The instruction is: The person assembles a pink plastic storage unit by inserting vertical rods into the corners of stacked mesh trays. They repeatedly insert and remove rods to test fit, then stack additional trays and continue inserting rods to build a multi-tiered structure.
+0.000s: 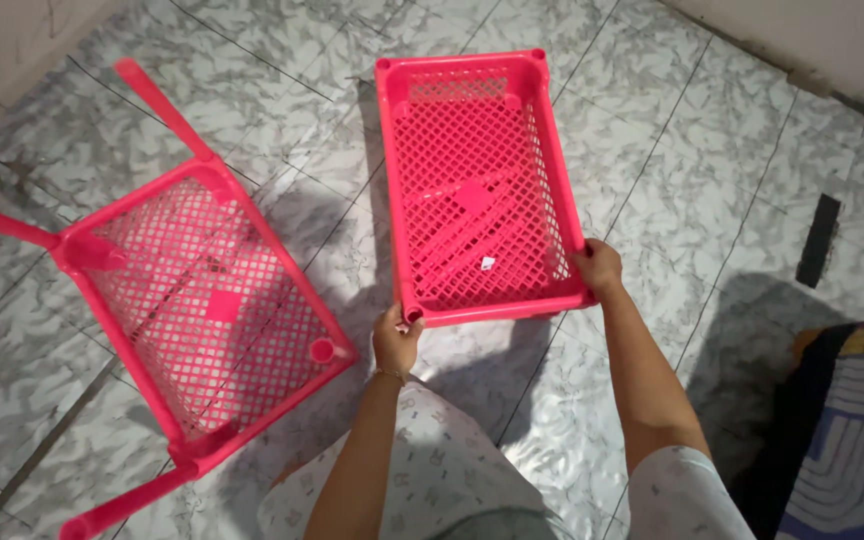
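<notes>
Pink lattice tray [477, 190] — light, stiff plastic, likely. Your left hand [394, 340], right hand [599, 268]: fingers pinching near rim corners — keep there.

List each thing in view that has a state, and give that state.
Pink basket in hands: held at its near corners, empty.
Pink basket with poles: on the floor, three poles fitted in corner sockets, near right socket empty.
Left hand: gripping the near left corner.
Right hand: gripping the near right corner.
</notes>
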